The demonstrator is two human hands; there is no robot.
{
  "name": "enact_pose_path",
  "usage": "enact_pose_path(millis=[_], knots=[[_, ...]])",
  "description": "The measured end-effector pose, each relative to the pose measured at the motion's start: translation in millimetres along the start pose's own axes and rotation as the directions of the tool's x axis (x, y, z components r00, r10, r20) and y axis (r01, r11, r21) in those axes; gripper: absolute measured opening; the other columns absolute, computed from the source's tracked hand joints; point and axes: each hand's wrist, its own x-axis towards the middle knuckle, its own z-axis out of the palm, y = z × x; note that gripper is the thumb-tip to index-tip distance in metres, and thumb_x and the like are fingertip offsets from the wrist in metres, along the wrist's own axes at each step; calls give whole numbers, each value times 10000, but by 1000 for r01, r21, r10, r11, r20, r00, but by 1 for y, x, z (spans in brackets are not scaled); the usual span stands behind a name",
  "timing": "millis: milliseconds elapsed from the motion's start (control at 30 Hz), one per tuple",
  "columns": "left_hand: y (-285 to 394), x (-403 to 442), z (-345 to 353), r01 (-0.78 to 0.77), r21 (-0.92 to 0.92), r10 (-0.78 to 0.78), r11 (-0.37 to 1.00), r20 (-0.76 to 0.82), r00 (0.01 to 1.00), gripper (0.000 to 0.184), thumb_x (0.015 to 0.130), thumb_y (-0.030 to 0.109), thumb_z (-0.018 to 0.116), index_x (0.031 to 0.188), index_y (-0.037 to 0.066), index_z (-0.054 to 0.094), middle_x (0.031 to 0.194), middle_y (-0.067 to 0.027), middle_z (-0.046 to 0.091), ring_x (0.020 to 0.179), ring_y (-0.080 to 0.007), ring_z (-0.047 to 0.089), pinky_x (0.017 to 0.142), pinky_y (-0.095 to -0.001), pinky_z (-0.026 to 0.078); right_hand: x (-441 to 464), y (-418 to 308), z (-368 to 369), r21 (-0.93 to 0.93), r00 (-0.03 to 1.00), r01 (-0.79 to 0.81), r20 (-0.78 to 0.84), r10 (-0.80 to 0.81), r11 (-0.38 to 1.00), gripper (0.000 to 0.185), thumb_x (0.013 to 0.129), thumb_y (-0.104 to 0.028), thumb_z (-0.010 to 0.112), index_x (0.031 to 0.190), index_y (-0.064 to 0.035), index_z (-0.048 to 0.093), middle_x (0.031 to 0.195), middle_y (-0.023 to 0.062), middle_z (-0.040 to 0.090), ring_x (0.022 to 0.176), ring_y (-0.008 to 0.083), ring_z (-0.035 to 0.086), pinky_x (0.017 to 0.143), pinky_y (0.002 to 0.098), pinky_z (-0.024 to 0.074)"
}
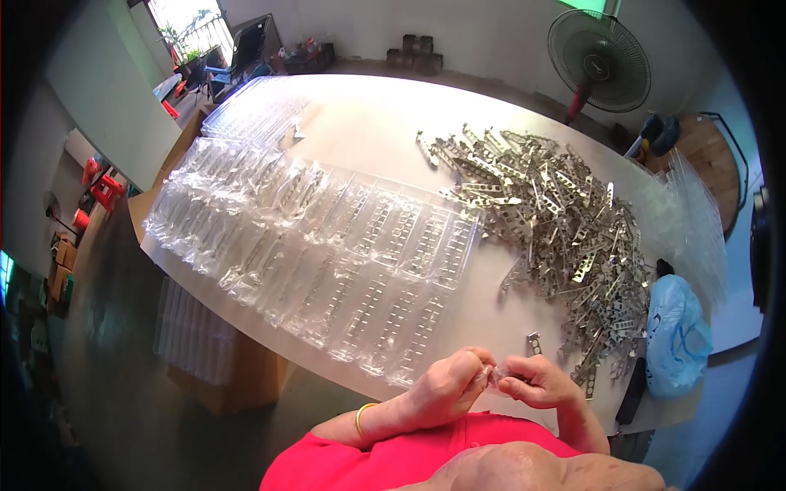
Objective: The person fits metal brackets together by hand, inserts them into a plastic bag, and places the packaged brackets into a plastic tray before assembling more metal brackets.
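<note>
Close to my body at the table's front edge, my left hand (454,378) and my right hand (534,381) meet, fingers pinched on a small piece of clear plastic (494,377) between them. Most of that piece is hidden by the fingers. Just beyond my right hand lies a single metal strip (535,343) with holes. To the right spreads a large heap of metal strips (565,213). Left of the heap, clear plastic trays (467,254) hold rows of metal strips, many of them in clear wrapping (246,221).
A blue plastic bag (678,335) and a dark object (631,391) lie at the table's right side, below clear plastic sheets (684,221). Stacked clear trays (254,106) stand at the far left. A cardboard box (237,376) is below the left edge; a fan (598,67) stands behind.
</note>
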Motion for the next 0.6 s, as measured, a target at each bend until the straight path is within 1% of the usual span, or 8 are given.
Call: enact_pose_path(millis=[67,100,133,167,267,500,567,600], knots=[[2,-3,7,97,-3,-97,995,-30,995,178,916,-46,639,946,-5,468,997,-183,665,711,-181,671,599,-286,548,-2,6,-4,-51,999,46,-4,-47,998,228,989,-232,625,892,-29,587,644,66,564,565,146,509,539,319,415],[4,-1,7,92,7,-92,996,-20,996,178,916,-46,639,946,-5,468,997,-183,665,711,-181,671,599,-286,548,-2,9,-5,-77,995,100,-23,-102,992,232,991,-235,624,888,-32,584,647,76,561,562,160,511,540,322,417],[8,1,8,160,-6,-160,987,17,987,185,907,-34,660,961,-6,485,1019,-176,654,742,-173,663,625,-282,545,-4,11,-5,-101,987,152,-42,-157,983,236,993,-239,623,884,-35,581,651,87,559,559,173,512,542,326,419],[13,3,8,229,-15,-227,973,54,972,196,899,-21,681,975,-6,501,1042,-170,643,773,-164,655,651,-277,543,-7,13,-7,-94,985,163,-49,-168,982,236,993,-239,623,884,-35,581,651,87,559,559,173,512,542,326,419],[28,15,9,274,26,-275,961,106,955,231,875,3,723,999,-4,528,1102,-160,611,853,-163,644,720,-292,543,-15,19,-14,-106,986,151,-48,-157,983,254,995,-249,622,870,-34,570,648,98,536,549,196,483,542,329,416],[22,18,21,266,42,-268,963,229,936,235,850,26,759,956,16,550,1134,-148,596,863,-186,631,748,-300,534,-28,32,-19,-3,992,122,-46,-122,993,266,1003,-256,610,866,-32,567,656,65,525,595,152,470,569,318,417],[23,23,25,268,-28,-254,963,240,937,216,858,-18,727,902,6,517,1107,-126,575,811,-168,593,666,-306,504,-33,37,-20,19,991,126,-53,-125,992,266,1005,-256,609,868,-31,570,662,56,530,602,146,471,574,315,417],[23,25,26,269,-27,-254,963,246,935,216,858,-18,727,902,6,517,1107,-126,575,811,-168,593,666,-306,504,-35,40,-22,18,990,133,-45,-133,991,249,1013,-251,594,895,-31,598,681,36,564,614,115,483,569,294,418]])
